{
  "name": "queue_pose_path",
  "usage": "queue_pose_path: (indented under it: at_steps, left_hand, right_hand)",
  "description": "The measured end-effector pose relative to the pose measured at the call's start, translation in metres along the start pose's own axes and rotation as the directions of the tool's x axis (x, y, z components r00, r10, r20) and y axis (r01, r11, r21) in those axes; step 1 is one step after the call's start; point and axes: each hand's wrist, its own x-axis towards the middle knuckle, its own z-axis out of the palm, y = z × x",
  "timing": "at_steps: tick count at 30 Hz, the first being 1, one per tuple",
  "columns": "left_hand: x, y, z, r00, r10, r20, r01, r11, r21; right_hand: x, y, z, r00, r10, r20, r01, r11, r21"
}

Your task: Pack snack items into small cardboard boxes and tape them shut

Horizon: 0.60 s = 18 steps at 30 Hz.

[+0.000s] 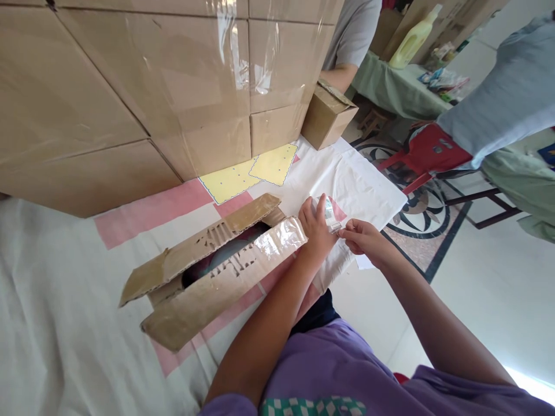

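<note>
My left hand (315, 226) is wrapped around a small, clear, shiny thing (333, 218) that looks like a roll of packing tape, held just above the table. Fingers and thumb of my right hand (361, 238) are pinched together at its near edge, seemingly on the tape's end. Left of my hands lies a long, narrow cardboard box (243, 277) with its top flaps raised. Through the gap between the flaps something dark and pale shows, too shaded to name. Glossy clear tape sticks to the box's near flap, beside my left wrist.
A tall wall of taped cartons (199, 86) stands along the table's far side. Two yellow sheets (275, 164) lie at its foot. Beyond, a person's arm (340, 75) reaches behind a small carton (329, 115). Another person sits on a red chair (437, 149) at right.
</note>
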Motion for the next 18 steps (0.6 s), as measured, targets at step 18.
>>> queue_pose_path:
  at_steps: [18]
  left_hand:
    - [-0.002,-0.003,-0.007,0.999,0.013,0.047,-0.016,0.998,0.065]
  right_hand:
    - [0.013,0.014,-0.003,0.981,-0.074,0.180,0.045,0.986,0.160]
